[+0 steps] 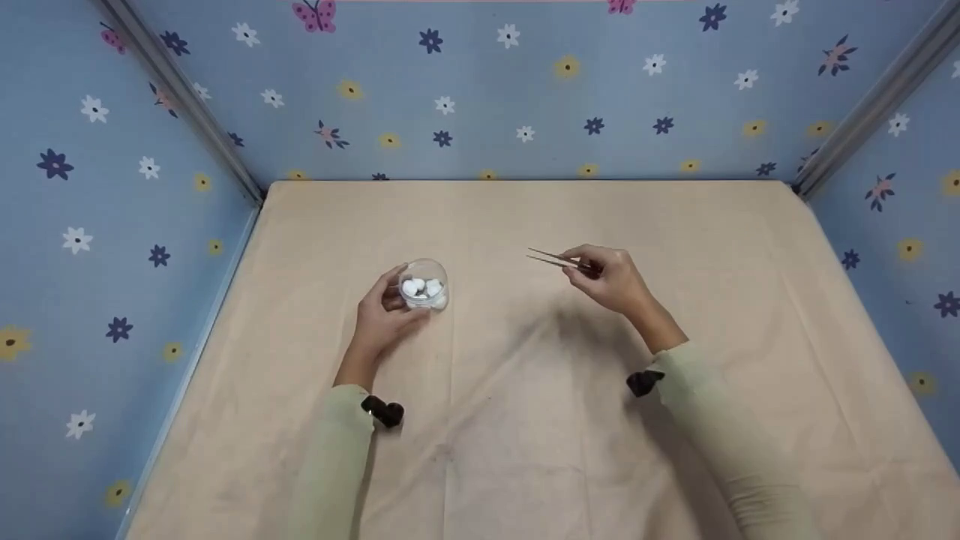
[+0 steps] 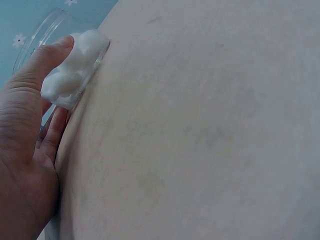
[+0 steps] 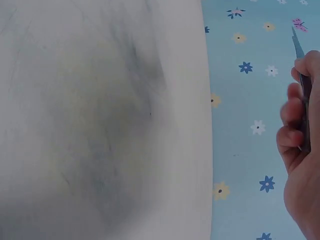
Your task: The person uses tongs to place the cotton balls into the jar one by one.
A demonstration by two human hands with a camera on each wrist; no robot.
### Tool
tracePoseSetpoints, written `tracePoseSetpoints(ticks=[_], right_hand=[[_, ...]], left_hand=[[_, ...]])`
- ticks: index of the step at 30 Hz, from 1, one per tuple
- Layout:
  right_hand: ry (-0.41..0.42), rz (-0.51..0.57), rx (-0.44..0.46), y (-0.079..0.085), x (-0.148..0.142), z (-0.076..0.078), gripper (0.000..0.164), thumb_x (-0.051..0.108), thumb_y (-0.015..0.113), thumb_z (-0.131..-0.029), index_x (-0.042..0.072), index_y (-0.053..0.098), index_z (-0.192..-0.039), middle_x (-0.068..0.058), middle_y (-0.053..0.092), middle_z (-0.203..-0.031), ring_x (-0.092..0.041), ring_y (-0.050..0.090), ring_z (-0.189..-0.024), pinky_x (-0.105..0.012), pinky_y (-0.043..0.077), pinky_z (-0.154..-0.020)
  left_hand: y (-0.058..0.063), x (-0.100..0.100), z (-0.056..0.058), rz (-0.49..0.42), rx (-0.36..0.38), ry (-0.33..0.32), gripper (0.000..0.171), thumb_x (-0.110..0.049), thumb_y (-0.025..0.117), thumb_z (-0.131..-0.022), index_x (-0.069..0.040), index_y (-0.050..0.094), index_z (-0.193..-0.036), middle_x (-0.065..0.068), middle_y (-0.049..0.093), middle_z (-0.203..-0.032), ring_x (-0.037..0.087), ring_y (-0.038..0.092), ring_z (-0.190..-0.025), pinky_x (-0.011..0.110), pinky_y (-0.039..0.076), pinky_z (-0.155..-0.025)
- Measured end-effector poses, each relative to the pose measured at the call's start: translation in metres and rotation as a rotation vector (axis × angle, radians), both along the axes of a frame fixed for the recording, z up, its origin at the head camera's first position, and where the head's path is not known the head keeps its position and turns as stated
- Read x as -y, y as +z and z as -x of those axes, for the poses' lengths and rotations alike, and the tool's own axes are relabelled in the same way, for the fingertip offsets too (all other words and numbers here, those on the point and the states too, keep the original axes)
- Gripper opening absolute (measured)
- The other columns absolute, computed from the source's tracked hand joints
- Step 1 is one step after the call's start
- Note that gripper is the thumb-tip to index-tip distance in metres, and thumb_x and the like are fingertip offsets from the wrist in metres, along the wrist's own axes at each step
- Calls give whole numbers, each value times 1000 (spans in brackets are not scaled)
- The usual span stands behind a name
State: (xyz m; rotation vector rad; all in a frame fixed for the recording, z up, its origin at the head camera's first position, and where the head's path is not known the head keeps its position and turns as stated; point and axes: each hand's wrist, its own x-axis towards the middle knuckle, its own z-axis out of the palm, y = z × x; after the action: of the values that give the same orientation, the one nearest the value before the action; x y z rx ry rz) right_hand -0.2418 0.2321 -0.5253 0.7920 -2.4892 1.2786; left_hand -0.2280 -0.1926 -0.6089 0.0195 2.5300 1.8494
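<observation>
A clear round jar (image 1: 424,270) with several white cotton balls (image 1: 421,287) inside stands on the cloth left of centre. My left hand (image 1: 384,315) grips it from the left, thumb (image 2: 52,54) along the near side and fingers round the far side. In the left wrist view the cotton balls (image 2: 75,65) show through the clear wall. Above the cloth to the right, my right hand (image 1: 611,281) holds a pair of dark metal tweezers (image 1: 559,260) between thumb and fingers. Their two tips stand apart and point left, toward the jar, with nothing between them.
A beige cloth (image 1: 495,217) with creases covers the table. Blue flowered panels (image 1: 480,82) rise at the back and on both sides, joined by grey metal posts (image 1: 180,97). Black wrist cameras (image 1: 384,411) sit at the cuffs of the pale green sleeves.
</observation>
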Motion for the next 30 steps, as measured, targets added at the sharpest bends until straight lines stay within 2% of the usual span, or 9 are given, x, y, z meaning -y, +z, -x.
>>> tracePoseSetpoints(ticks=[5, 10, 14, 20, 24, 30], right_hand=[[11, 47, 34, 2, -7, -5, 16, -2, 77, -102, -5, 79, -118, -19, 75, -80, 4, 58, -65, -11, 46, -61], [-13, 72, 77, 7, -10, -9, 15, -2, 77, -102, -5, 78, -116, -20, 83, -95, 7, 70, -80, -9, 57, -73], [-40, 97, 108, 12, -10, -13, 15, -3, 78, -101, -5, 76, -116, -21, 84, -101, 7, 72, -88, -9, 60, -77], [-59, 129, 125, 11, -8, -17, 14, -6, 77, -101, -6, 73, -114, -23, 81, -101, 7, 71, -88, -9, 60, -73], [-112, 122, 141, 9, -5, -21, 14, -4, 80, -99, -6, 73, -111, -22, 81, -100, 6, 69, -86, -8, 58, -77], [-190, 85, 242, 9, 0, -30, 15, 1, 82, -100, -3, 74, -112, -21, 79, -98, -3, 68, -82, -11, 57, -76]], left_hand=[[0, -1, 0, 4, -5, -9, 93, -3, 96, -87, -17, 53, -168, 18, 62, -152, 26, 67, -125, 14, 56, -98], [1, -1, 0, -3, -5, -11, 93, -2, 95, -88, -17, 52, -169, 18, 60, -154, 26, 66, -126, 13, 56, -97], [0, -1, 0, 1, 3, -6, 93, -1, 95, -88, -17, 52, -169, 18, 61, -153, 25, 66, -125, 12, 56, -96], [1, -1, -1, -1, 4, 5, 93, -2, 95, -87, -17, 53, -169, 19, 62, -151, 25, 67, -126, 15, 57, -99], [1, -1, -1, 1, 9, 5, 94, -2, 96, -87, -18, 53, -169, 18, 62, -151, 25, 67, -125, 16, 57, -99], [1, -1, -2, -23, -7, -7, 92, -2, 96, -87, -16, 54, -168, 19, 63, -148, 23, 68, -121, 14, 59, -95]])
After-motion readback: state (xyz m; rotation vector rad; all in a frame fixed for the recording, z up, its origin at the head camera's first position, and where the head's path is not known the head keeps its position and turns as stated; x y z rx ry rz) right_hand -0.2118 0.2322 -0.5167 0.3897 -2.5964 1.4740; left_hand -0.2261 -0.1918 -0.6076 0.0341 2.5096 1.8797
